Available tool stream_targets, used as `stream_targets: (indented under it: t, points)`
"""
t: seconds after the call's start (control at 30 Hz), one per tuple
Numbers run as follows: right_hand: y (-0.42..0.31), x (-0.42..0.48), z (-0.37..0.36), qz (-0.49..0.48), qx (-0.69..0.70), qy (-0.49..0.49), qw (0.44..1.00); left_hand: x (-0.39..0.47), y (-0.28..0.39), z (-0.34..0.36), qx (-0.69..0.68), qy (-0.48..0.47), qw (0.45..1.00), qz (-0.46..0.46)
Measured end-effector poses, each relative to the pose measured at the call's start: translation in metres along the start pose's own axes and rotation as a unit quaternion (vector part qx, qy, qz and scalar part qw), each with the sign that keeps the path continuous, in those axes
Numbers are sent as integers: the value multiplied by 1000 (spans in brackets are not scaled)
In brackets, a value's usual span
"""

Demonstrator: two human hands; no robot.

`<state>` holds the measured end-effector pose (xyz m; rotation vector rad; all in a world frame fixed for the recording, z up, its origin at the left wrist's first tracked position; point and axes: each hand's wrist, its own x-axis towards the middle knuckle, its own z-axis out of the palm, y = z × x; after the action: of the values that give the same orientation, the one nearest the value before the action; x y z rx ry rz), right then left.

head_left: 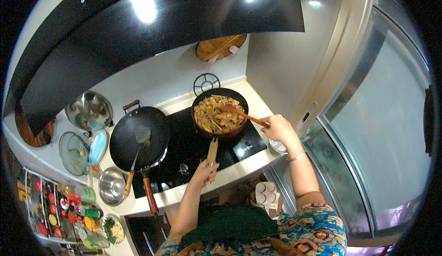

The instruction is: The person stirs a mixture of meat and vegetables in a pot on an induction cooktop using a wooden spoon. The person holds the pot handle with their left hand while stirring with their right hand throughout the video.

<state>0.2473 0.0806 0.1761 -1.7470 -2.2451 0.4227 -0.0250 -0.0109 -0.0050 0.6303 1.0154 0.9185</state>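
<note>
My right hand [279,127] grips the handle of a reddish-brown wooden spatula [253,119], whose blade rests in the food. Chopped meat with yellow pieces and green stalks [217,112] fills a dark deep frying pan [238,95] at the back right of the black cooktop [179,145]. My left hand [204,173] is closed around the light wooden handle [212,149] of that pan. To the left, a black wok [121,135] with a brown handle [149,194] holds a metal turner [137,152], its wooden grip lying over the wok's near rim.
A steel bowl [112,187], a plate of chopped greens and pale pieces [117,230] and a rack of seasoning bottles [51,204] stand left. Pot lids [89,109] lean against the wall. A range hood [155,24] hangs above; a small metal bowl [277,146] sits by the right counter edge.
</note>
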Motion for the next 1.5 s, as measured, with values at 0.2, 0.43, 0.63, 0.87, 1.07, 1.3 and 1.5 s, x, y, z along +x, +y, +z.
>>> stream_targets:
  t: [0.2,0.43,0.63,0.87,1.07,1.3,1.5]
  points:
    - [-3,41,94,-44,-21,75,996,4,-4,16,-14,10,1000,-26]
    - [-13,-4,46,-36,-66,61,995,15,-10,11,-23,3,1000,-2]
    - [-10,-22,43,82,-28,13,996,9,5,21,28,10,999,-32]
    - [5,-22,45,42,32,8,999,3,-2,13,-33,0,999,-40]
    - [1,-72,7,58,66,71,994,7,0,9,-16,-1,999,-43]
    - [-9,-35,56,81,-1,38,996,8,-3,15,-16,12,999,-46]
    - [-13,-8,81,19,-66,2,998,11,-4,13,-32,6,998,-44]
